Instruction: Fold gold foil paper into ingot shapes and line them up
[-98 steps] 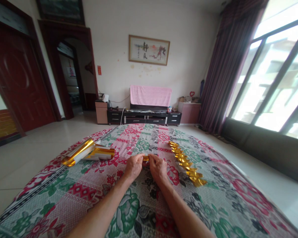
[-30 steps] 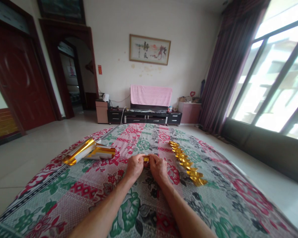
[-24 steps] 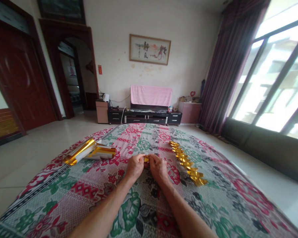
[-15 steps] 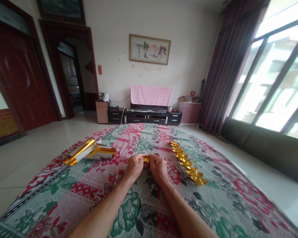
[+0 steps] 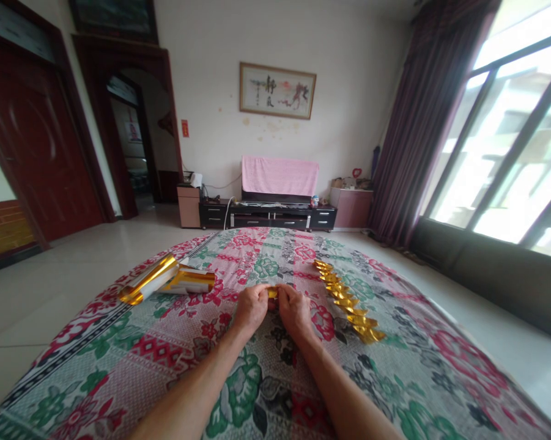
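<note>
Between my two hands is a small piece of gold foil paper (image 5: 272,293), pinched at both ends. My left hand (image 5: 252,307) grips its left end, and my right hand (image 5: 295,310) grips its right end. Fingers cover most of the piece, so its full shape is hidden. To the right, a row of several folded gold paper ingots (image 5: 343,302) runs from the far side toward me. On the left lie curled gold foil sheets (image 5: 165,282) with white backs.
A flowered cloth (image 5: 238,391) in red, green and grey covers the surface under my hands. Beyond it stands a low black cabinet (image 5: 284,218) with a pink cloth (image 5: 279,176) draped above it. A curtain (image 5: 413,122) and windows are on the right, a red door (image 5: 41,134) on the left.
Both hands stay almost in place, still pinching the gold foil paper. A little more of it shows between the fingers. The ingots and loose sheets have not moved.
</note>
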